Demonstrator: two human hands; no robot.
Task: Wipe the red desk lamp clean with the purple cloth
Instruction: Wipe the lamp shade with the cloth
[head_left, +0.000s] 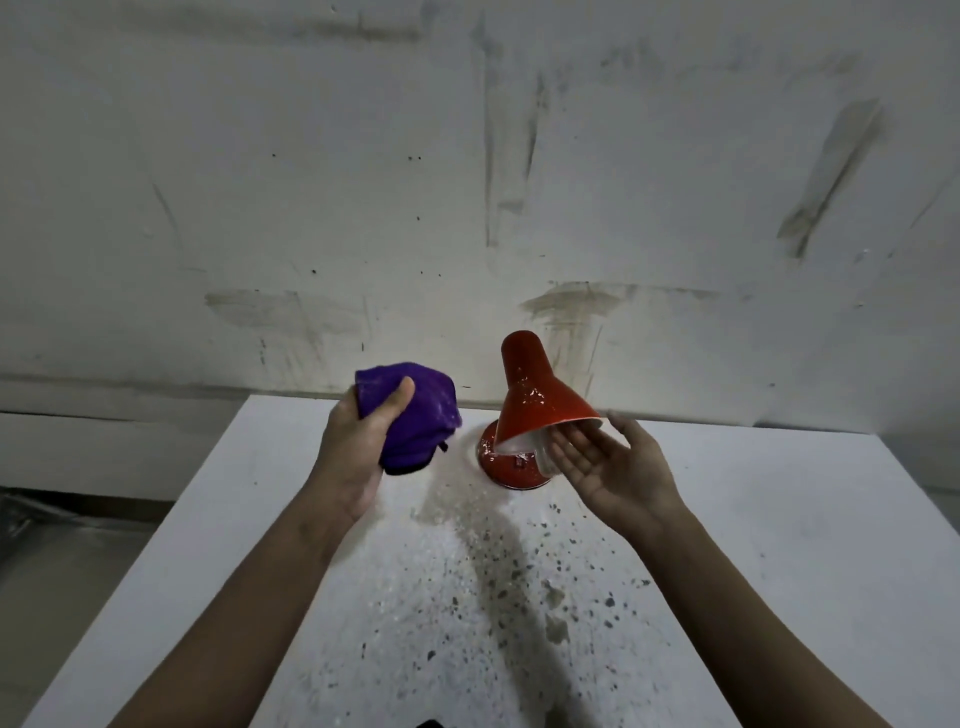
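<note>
Head view. A white table (779, 519) stands against a pale wall (467, 182) that carries grey-brown smears and streaks, the heaviest at 12 and 2 o'clock from the lamp, and a few small dark dots. A band of grey floor (52, 545) shows at 9 o'clock from the table.

The tabletop is soiled: a field of dark and tan specks (493, 597) spreads from the lamp's base toward 6 o'clock, densest along the midline, with a few larger tan blotches at 5 o'clock.

The red desk lamp (540, 400) stands at the table's 12 o'clock, near the far edge. Its round base (511, 467) rests on the surface, and its cone shade tilts so that the white-lined mouth faces 5 o'clock. Pale flecks mark both shade and base.

The left hand (358, 447), raised above the table at 9 o'clock from the lamp, grips the bunched purple cloth (415, 415), with the thumb pressed across its front. The cloth is just beside the shade but apart from it.

The right hand (613, 467) is held flat and palm-up at 4 o'clock from the shade, fingers straight, fingertips reaching the rim of the shade's mouth.
</note>
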